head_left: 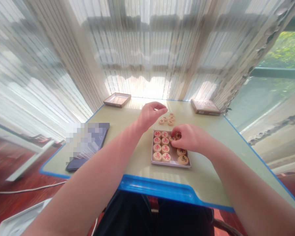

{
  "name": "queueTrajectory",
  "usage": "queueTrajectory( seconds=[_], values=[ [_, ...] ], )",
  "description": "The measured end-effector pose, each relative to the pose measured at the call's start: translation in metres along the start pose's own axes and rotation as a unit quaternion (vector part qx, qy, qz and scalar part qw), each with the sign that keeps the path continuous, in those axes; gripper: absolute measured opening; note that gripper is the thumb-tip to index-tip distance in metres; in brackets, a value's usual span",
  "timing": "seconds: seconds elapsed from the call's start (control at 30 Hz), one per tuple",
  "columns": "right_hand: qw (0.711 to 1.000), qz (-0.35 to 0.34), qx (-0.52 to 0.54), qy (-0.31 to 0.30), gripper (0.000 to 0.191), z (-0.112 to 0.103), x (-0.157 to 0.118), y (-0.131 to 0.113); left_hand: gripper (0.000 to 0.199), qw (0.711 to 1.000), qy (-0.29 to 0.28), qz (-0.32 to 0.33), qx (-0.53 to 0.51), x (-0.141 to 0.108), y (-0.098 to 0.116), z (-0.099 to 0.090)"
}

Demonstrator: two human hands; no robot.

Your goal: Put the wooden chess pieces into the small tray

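Note:
An open shallow box (pixel 171 163) lies on the table with several round Chinese chess pieces in it. On its left side, two columns carry red characters, among them a red piece (pixel 157 156) in the near corner. Black-lettered pieces such as this one (pixel 183 160) line the right side. My right hand (pixel 186 137) reaches over the box from the right, thumb and fingers closed on a black-lettered chess piece (pixel 172 139). Beyond the box, several loose chess pieces (pixel 170 122) lie on the table. My left hand (pixel 152 114) hovers beside them, fingertips pinched; whatever they hold, if anything, is hidden.
A shallow box lid or tray (pixel 117 100) lies at the far left corner of the table (pixel 130 164). At the far right is a closed flat box (pixel 205 107). A dark, partly blurred-out item (pixel 98 141) lies at the left. Curtains (pixel 147 49) hang behind the table.

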State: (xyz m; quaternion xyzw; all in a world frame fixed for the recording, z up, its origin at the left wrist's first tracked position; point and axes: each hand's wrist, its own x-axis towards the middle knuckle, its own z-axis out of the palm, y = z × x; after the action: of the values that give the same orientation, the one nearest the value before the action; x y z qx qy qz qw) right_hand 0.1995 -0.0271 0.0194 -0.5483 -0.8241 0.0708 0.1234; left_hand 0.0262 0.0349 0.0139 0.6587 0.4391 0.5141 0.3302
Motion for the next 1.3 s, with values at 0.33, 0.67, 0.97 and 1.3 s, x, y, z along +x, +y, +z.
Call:
queueTrajectory(
  seconds=[0.33,0.67,0.97,1.3],
  values=[
    [0.998,0.054,-0.033,-0.009,0.02,-0.004,-0.002,-0.013,0.024,1.0,-0.004,-0.02,0.001,-0.001,0.005,0.001],
    [0.995,0.068,-0.058,-0.039,0.016,-0.006,-0.003,-0.018,0.025,0.998,-0.005,-0.04,0.048,-0.003,0.01,0.002],
    [0.993,0.092,-0.066,-0.03,0.018,-0.002,0.0,-0.019,0.025,0.998,-0.008,-0.033,0.058,-0.002,0.007,0.003],
    [0.995,0.085,-0.06,0.003,0.019,-0.007,-0.003,-0.019,0.027,0.996,-0.003,0.0,0.092,0.002,0.0,0.0]
  ],
)
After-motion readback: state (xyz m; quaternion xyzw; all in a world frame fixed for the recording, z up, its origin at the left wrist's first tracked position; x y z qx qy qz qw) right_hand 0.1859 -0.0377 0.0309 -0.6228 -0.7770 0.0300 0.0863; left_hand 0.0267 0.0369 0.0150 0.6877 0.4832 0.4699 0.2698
